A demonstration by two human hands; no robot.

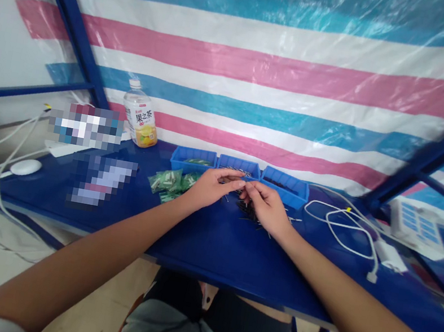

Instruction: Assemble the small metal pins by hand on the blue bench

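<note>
Meeting before three blue bins (187,167) (221,162) (285,195), two curled hands (214,186) (269,206), any grip impossible to tell.

Head-worn view, facing forward and down, blue desk (207,249) close below

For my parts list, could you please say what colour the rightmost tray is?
The rightmost tray is blue, clearest in the head view.

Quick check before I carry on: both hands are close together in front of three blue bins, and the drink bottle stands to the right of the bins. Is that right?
Not quite: the head view shows the drink bottle to the left of the three blue bins. The left hand and right hand are close together in front of them.
</note>
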